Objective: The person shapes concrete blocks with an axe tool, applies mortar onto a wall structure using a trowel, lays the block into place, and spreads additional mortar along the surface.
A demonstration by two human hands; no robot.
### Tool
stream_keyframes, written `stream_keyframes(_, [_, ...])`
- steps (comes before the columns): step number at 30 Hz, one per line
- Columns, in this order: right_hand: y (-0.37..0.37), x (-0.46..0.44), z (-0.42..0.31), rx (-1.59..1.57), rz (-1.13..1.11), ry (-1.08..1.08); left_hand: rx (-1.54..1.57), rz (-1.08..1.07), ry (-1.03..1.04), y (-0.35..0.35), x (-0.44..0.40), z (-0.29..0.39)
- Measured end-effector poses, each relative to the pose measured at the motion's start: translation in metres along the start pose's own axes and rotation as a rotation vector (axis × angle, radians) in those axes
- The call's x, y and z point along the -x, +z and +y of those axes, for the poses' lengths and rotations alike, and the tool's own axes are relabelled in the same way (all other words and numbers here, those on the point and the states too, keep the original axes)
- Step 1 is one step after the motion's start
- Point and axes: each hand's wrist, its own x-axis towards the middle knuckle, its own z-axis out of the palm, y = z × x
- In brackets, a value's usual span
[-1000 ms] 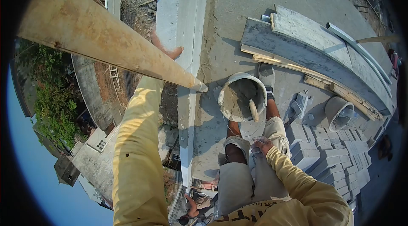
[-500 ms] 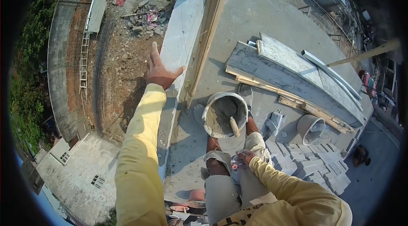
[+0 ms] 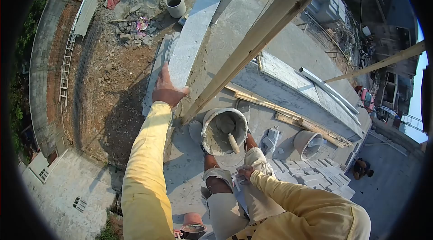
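Observation:
My left hand (image 3: 169, 90) is stretched out with thumb and fingers apart, set against the near end of a narrow pale block wall (image 3: 198, 30). My right hand (image 3: 245, 173) is curled near my knee; what it holds, if anything, I cannot make out. A thin bluish-grey strip (image 3: 241, 198) shows just below it, between my legs. At my feet stands a bucket (image 3: 205, 137) of wet grey mortar (image 3: 215, 138). A mortar-covered tool with a wooden handle (image 3: 233, 143) rests in it.
A timber post (image 3: 266, 34) slants up beside the wall. Boards (image 3: 288, 89) and wood strips (image 3: 282, 116) lie to the right, near a second bucket (image 3: 306, 143) and stacked grey blocks (image 3: 311, 174). Left of the wall, the ground (image 3: 112, 100) lies far below. Another person (image 3: 362, 168) crouches lower right.
My left hand has come down onto the wall's near end. The view has shifted, so the post crosses more of it. My right hand stays near my knee.

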Motion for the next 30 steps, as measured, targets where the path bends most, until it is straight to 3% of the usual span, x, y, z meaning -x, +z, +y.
stream_keyframes(30, [-0.011,-0.005,0.003,-0.024,-0.053,0.005,-0.084,0.018,-0.013,0.005,0.001,0.001])
